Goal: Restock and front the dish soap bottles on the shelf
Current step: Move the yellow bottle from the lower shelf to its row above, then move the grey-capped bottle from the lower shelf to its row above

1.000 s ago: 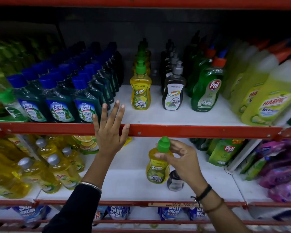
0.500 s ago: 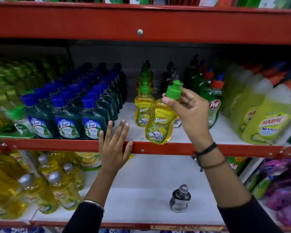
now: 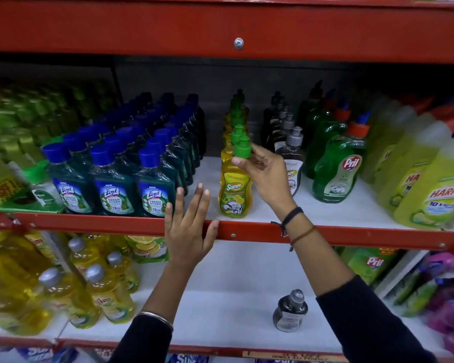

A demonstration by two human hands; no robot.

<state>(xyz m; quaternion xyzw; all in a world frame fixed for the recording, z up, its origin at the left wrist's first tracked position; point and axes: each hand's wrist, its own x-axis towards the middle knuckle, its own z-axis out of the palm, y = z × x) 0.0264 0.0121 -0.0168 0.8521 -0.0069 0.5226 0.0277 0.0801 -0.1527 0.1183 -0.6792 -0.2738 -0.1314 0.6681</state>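
Yellow soap bottle [image 3: 235, 191] stands upright at the shelf front

Right hand [image 3: 268, 174] fingers pinch its green cap [image 3: 242, 149], bottle body hanging just below them; left hand [image 3: 188, 231] lies open, fingers spread flat on the red shelf rail [image 3: 351, 235], holding nothing

We see a big shop rack with red metal rails [image 3: 351, 235] across the front. A shiny screw [image 3: 238, 43] sits in the top red beam [image 3: 116, 24]. The shelf boards [image 3: 247, 271] are white. The back wall [image 3: 207, 82] behind them is dark and shadowy.
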